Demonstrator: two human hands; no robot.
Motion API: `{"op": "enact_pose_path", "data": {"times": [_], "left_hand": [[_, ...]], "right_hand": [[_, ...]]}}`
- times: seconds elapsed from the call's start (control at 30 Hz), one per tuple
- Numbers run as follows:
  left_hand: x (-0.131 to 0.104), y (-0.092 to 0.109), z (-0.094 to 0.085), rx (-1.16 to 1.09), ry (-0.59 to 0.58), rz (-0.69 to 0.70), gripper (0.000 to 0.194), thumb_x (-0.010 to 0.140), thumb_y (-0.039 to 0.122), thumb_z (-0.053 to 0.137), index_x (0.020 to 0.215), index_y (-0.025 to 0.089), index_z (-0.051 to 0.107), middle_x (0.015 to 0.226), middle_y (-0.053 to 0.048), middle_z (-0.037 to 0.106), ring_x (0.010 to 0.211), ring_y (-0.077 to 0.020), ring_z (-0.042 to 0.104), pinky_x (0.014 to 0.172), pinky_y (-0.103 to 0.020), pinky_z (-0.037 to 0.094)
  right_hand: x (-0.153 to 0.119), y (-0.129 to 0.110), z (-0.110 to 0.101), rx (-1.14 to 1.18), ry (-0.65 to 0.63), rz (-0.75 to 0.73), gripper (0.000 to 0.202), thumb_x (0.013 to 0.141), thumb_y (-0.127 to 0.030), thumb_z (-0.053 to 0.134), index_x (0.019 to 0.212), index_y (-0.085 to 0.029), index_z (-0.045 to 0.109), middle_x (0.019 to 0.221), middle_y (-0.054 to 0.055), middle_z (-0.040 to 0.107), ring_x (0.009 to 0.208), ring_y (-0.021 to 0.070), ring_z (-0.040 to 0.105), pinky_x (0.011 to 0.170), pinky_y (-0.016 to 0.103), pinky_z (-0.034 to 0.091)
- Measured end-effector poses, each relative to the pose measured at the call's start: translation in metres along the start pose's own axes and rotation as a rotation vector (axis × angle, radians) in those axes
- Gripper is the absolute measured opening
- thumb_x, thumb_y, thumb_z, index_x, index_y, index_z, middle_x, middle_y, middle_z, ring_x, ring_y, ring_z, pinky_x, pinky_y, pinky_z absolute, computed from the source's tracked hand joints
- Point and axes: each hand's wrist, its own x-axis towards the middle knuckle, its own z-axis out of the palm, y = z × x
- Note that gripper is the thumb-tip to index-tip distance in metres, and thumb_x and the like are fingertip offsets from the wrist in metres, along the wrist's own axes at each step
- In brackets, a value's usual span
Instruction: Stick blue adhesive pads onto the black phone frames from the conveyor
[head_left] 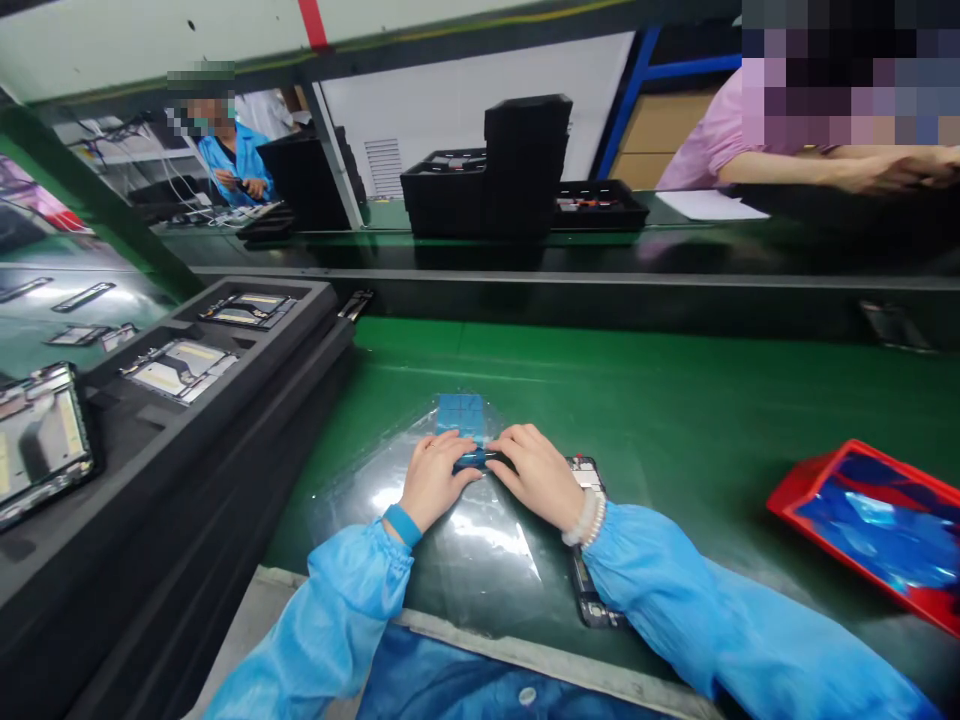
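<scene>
Left hand (439,478) pinching blue piece (471,459), fingers nearly closed; right hand (538,475) pinching its other end. Piece sitting between hands over clear sheet (457,560). Looking light, maybe slippery; edges seeming safest hold.

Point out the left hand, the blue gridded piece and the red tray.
Left hand (437,478): head view, back of the hand.
Blue gridded piece (460,412): head view, its far part.
Red tray (801,490): head view, left end wall.
</scene>
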Motion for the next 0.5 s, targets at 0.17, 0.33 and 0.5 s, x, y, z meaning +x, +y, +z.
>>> {"op": "enact_pose_path", "data": {"times": [0.17, 0.33, 0.5], "left_hand": [[0.003, -0.003, -0.001, -0.083, -0.006, -0.017, 0.034, 0.074, 0.029, 0.069, 0.108, 0.025, 0.064, 0.116, -0.004, 0.067, 0.121, -0.0252, 0.05, 0.103, -0.046, 0.027], [0.0, 0.003, -0.012, -0.219, -0.015, -0.01, 0.06, 0.062, 0.034, 0.078, 0.117, 0.023, 0.059, 0.13, -0.008, 0.056, 0.129, -0.0288, 0.04, 0.109, -0.05, 0.016], [-0.025, 0.045, -0.018, -0.401, -0.004, -0.018, 0.025, 0.088, 0.029, 0.05, 0.104, 0.022, 0.067, 0.108, -0.004, 0.069, 0.104, -0.0169, 0.061, 0.093, -0.031, 0.045]], "right_hand": [[0.004, -0.007, 0.01, 0.088, 0.017, 0.001, 0.013, 0.084, -0.021, 0.054, 0.089, -0.018, 0.066, 0.094, 0.011, 0.059, 0.093, 0.0252, 0.048, 0.081, 0.042, 0.042], [-0.012, -0.01, -0.007, 0.256, 0.03, 0.099, 0.017, 0.087, -0.021, 0.048, 0.08, -0.017, 0.063, 0.088, 0.008, 0.06, 0.09, 0.0199, 0.053, 0.082, 0.036, 0.043], [-0.039, -0.016, -0.032, 0.443, -0.108, 0.187, 0.021, 0.085, -0.024, 0.05, 0.068, -0.017, 0.06, 0.073, 0.001, 0.062, 0.068, 0.0124, 0.058, 0.064, 0.024, 0.047]]}}
